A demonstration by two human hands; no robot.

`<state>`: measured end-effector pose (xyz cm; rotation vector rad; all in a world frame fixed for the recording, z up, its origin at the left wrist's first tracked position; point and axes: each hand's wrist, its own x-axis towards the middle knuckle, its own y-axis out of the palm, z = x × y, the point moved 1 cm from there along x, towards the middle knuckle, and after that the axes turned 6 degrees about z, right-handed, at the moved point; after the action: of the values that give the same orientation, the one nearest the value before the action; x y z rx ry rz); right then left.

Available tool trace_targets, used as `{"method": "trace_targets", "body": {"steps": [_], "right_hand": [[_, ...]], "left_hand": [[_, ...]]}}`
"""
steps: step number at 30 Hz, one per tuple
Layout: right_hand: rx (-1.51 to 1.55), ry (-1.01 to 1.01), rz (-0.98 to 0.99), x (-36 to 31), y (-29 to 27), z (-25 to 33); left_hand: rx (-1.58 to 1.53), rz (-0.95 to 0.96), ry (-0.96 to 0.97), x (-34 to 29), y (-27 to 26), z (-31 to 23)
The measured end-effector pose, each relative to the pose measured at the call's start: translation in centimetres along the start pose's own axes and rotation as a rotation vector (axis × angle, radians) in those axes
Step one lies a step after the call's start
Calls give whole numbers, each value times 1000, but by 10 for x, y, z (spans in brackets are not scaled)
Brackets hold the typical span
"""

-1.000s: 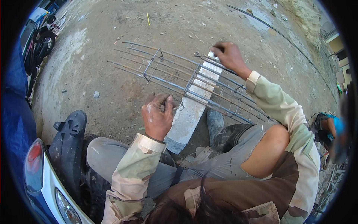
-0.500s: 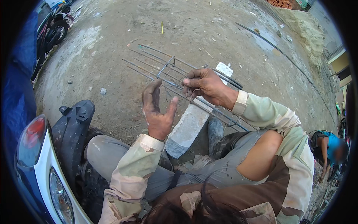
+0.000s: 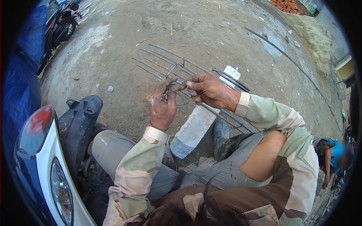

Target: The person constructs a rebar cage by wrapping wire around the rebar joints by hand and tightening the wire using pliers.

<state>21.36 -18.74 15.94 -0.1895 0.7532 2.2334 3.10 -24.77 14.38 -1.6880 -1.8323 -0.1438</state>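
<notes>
Far left there's a parked scooter (image 3: 45,150), white and dark blue with a red tail light, right up against the worker's knee. The left hand (image 3: 163,103) is raised in front of them, wrist bent back, fingers curled and pinching a thin loop of binding wire (image 3: 181,98). The right hand (image 3: 206,90) sits just beside it, knuckles up, thumb and forefinger closed on the same wire, so both hands nearly touch over it. The wire hangs between them, above the rebar cage (image 3: 181,71), which lies on the dirt ground (image 3: 113,49) with its far end propped on a grey concrete block (image 3: 194,128). Both forearms are in camo sleeves. Further right, a long bar (image 3: 290,60) lies across the dirt, with a red brick stack (image 3: 286,5) at the top edge and another person (image 3: 335,156) in blue crouching at the right rim. No readable labels or signs.
</notes>
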Motion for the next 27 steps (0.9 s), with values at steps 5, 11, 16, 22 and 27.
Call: {"method": "trace_targets", "body": {"steps": [5, 11, 16, 22, 27], "right_hand": [[-481, -15, -6, -3, -10, 21], [-1340, -451, -124, -5, -5, 25], [-1540, -551, -152, -8, 0, 21], [-1729, -357, 230, -15, 10, 5], [-905, 61, 245, -9, -25, 1]], "left_hand": [[77, 80, -100, -2, -9, -16], [212, 192, -113, 0, -1, -15], [179, 145, -302, -6, 7, -5], [180, 229, -436, -15, 12, 14], [67, 125, -233, -37, 22, 17]]}}
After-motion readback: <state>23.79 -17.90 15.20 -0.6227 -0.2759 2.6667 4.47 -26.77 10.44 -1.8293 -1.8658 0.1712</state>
